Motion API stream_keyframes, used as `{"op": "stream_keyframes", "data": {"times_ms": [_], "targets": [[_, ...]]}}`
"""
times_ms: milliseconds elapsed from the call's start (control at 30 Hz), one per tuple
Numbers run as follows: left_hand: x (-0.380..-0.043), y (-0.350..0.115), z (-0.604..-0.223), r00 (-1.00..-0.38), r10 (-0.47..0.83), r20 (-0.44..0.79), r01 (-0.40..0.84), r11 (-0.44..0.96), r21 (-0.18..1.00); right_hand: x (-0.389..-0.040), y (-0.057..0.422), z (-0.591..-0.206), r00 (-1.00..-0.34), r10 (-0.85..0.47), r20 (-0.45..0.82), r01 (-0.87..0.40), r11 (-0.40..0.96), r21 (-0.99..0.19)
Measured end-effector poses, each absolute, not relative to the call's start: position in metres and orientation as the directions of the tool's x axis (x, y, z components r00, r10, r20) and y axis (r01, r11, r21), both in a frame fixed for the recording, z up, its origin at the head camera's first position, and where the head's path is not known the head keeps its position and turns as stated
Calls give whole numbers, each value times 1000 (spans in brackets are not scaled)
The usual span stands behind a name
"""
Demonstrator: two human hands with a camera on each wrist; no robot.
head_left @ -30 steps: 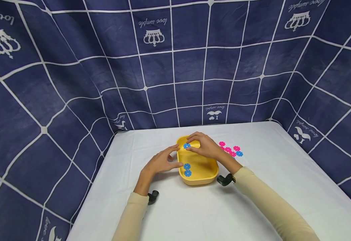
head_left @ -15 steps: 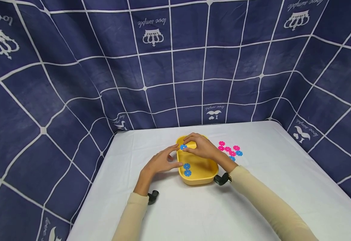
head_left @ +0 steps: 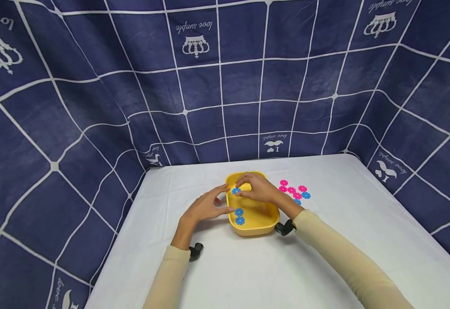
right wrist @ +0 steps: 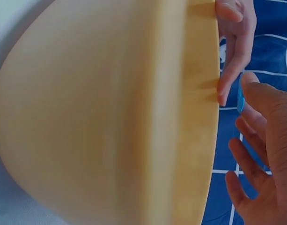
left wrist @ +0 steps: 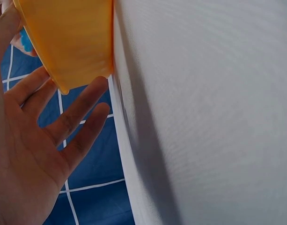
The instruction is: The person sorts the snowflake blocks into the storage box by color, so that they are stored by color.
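Observation:
My right hand (head_left: 259,189) is over the far part of a yellow plastic tray (head_left: 261,210), pinching a blue flower-shaped disc (head_left: 236,191) between thumb and index finger. The right wrist view shows this disc (right wrist: 240,98) edge-on at the thumb tip, with the other fingers spread loosely. My left hand (head_left: 205,206) lies along the tray's left side, thumb and fingertips at the rim. In the left wrist view its fingers (left wrist: 82,122) are extended beside the tray's outer wall (left wrist: 73,42). Two more blue discs (head_left: 239,216) lie inside the tray near its left side.
Right of the tray, several pink flower-shaped discs (head_left: 291,190) lie loose on the white tablecloth (head_left: 232,274). Blue discs lie among them, one blue disc (head_left: 306,195) at the right end. A dark blue checked curtain (head_left: 244,86) hangs behind and at both sides.
My right hand has moved slightly left with the blue disc, then a little nearer, over the tray. The left hand and the tray have stayed in place.

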State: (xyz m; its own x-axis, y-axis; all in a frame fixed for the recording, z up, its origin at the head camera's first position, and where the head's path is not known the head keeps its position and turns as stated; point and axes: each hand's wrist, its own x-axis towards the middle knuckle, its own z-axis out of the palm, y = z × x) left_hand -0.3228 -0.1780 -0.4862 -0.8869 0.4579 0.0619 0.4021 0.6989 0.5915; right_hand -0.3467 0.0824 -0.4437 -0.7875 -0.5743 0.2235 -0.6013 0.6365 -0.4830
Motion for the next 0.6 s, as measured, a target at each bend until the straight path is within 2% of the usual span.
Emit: {"op": "stream_keyframes", "data": {"times_ms": [600], "targets": [[-321,-180,-486,-887,458,59,399,695,598,-355,77,-443,-773,-621,133,-609,665,-432]]}}
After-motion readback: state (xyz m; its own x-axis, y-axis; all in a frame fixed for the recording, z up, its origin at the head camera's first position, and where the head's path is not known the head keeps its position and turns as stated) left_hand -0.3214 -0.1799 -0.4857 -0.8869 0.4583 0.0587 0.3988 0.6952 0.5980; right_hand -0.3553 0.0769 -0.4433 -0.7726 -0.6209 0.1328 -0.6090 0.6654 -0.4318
